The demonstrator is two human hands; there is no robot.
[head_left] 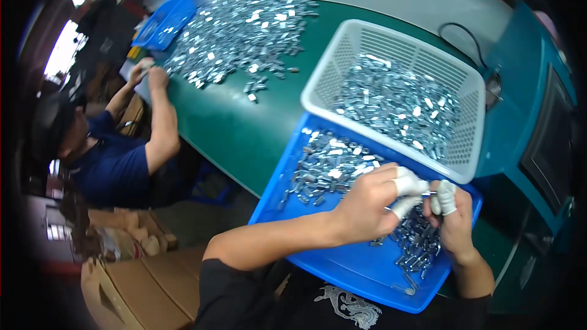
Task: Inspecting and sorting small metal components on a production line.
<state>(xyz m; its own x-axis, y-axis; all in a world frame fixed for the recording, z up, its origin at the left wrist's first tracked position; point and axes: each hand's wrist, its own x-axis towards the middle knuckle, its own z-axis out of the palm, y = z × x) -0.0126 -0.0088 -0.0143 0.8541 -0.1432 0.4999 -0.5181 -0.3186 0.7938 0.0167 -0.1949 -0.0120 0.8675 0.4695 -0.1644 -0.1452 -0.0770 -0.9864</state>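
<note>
My left hand [369, 200] and my right hand [456, 225] meet above the right side of a blue tray [342, 264]. White coverings wrap several fingertips on both hands. Pinched between the fingertips is a small shiny metal piece [430, 194], mostly hidden by the fingers; its exact kind is too small to make out. In the tray lie two heaps of small silvery metal pieces, one heap [327, 162] beyond my left hand and another [419, 244] below my hands.
A white perforated basket [324, 79] of similar metal pieces overlaps the tray's far edge. On the green table [214, 125], a big pile [244, 33] spreads beside a blue bin [168, 21]. A co-worker [116, 153] sits at left. A teal machine [520, 104] stands at right; cardboard boxes [153, 287] lower left.
</note>
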